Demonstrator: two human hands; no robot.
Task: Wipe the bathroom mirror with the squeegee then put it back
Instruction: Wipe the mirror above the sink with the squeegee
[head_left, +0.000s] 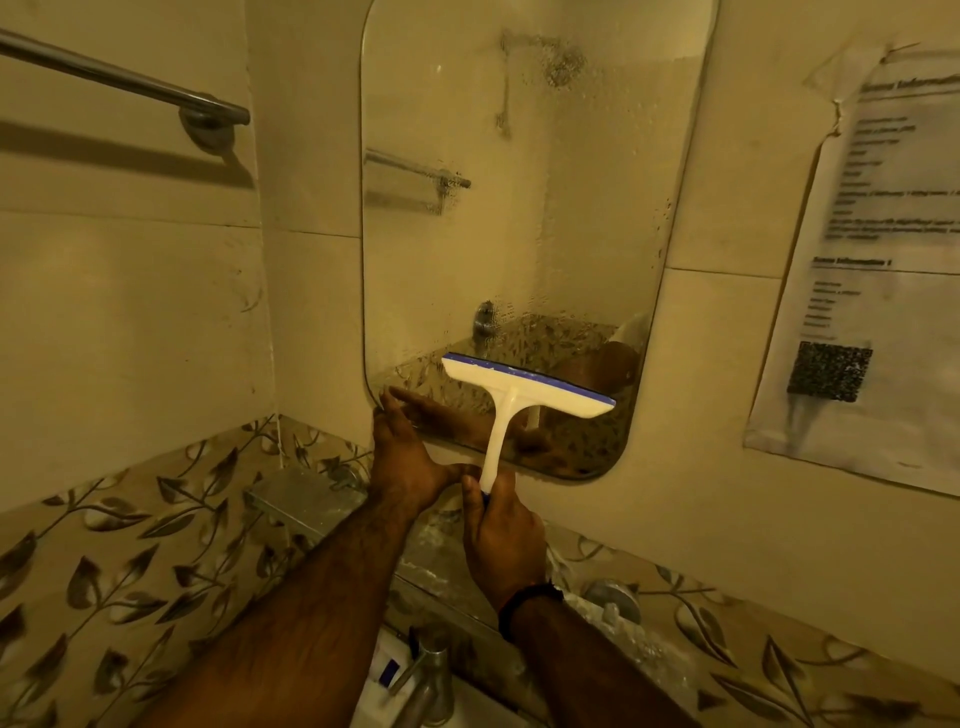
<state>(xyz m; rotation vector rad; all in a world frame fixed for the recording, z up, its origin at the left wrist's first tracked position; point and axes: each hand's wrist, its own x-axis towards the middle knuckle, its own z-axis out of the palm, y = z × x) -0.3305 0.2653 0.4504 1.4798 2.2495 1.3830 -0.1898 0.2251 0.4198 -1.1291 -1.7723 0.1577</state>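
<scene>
A tall mirror (519, 218) with rounded corners hangs on the tiled wall, with water drops across its glass. The squeegee (524, 387) is white with a blue rubber blade, and its blade lies against the lower part of the mirror, tilted down to the right. My right hand (501, 530) grips the bottom of its handle. My left hand (402, 452) rests with straight fingers on the mirror's lower left corner, its thumb spread toward the handle.
A metal towel bar (130, 83) is fixed to the left wall. A steel shelf (296, 493) juts out under the mirror. A printed sheet (872, 260) hangs on the right. A tap (428, 675) stands below my arms.
</scene>
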